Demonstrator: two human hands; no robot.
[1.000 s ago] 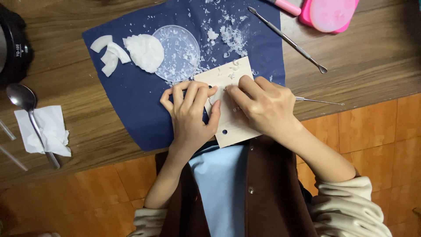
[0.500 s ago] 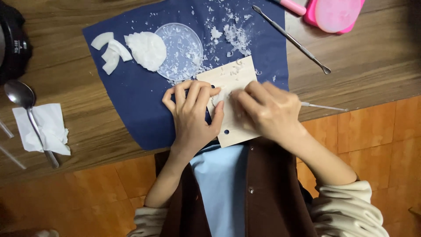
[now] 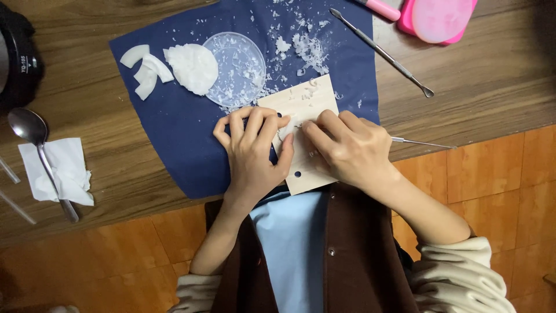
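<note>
- A small pale wooden board (image 3: 307, 136) is pressed against the near edge of the tabletop (image 3: 486, 93) by both hands.
- The left hand (image 3: 252, 153) is curled over the board's left side, fingers bent; what is pinched beneath them cannot be told.
- The right hand (image 3: 347, 148) is closed around a thin metal tool (image 3: 423, 142), whose shaft sticks out to the right.
- The board lies partly on a dark blue cloth (image 3: 174, 124) strewn with white shavings (image 3: 304, 43).
- Farther off, a clear round dish (image 3: 234, 66) and white wax pieces (image 3: 191, 66) are seen.
</note>
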